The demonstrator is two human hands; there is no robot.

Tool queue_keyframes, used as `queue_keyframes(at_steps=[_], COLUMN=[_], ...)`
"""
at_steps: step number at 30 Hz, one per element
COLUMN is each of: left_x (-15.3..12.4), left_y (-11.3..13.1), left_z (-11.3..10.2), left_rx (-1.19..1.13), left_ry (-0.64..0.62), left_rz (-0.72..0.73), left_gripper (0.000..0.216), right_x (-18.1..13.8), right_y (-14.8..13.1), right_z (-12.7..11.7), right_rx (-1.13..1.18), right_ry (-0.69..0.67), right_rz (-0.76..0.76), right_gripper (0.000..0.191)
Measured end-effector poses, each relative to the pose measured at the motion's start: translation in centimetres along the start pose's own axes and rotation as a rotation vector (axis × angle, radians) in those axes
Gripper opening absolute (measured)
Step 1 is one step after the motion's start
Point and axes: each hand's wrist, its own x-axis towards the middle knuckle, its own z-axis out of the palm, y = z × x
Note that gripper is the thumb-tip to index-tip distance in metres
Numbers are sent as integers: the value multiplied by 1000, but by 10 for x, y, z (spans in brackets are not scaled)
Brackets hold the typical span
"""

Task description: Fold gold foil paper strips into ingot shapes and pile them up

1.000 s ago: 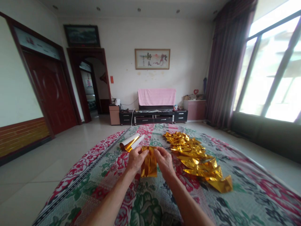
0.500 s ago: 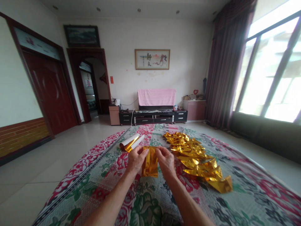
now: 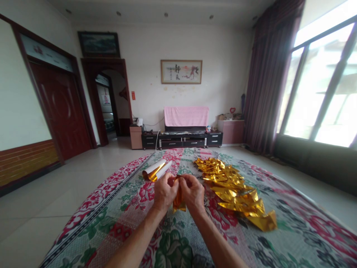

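Observation:
Between my two hands hangs a piece of gold foil paper (image 3: 179, 203), gathered at its top edge. My left hand (image 3: 166, 191) pinches it from the left, thumb and fingers closed. From the other side my right hand (image 3: 193, 191) pinches it too, with the thumbs nearly touching. The hands cover much of the sheet's upper part. Beyond my left hand lies a loosely rolled stack of gold foil sheets (image 3: 156, 170) with white backs. To the right of my right hand, folded gold foil pieces (image 3: 232, 186) lie overlapping in a long pile.
A floral cloth (image 3: 119, 223) covers the round surface under my hands. Across the tiled floor stands a low black TV cabinet (image 3: 182, 140) with a pink towel (image 3: 186, 116) draped above it. A dark curtain (image 3: 263, 82) and windows line the right side.
My hands have come closer together, and the foil sheet between them has gone from spread flat to bunched and narrow. The pile and the roll stay put.

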Motion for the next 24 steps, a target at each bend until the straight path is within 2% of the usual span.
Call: queue_keyframes(at_steps=[14,24], left_x=[-2,0], left_y=[5,1], left_z=[-4,-3], left_rx=[-174,-141], left_ry=[-41,-52], left_rz=[30,96], left_gripper=[13,15], right_x=[2,3], right_y=[9,5], right_z=[3,0], right_rx=[106,138], right_ry=[-45,-99], right_rz=[-13,-8], right_gripper=[24,25])
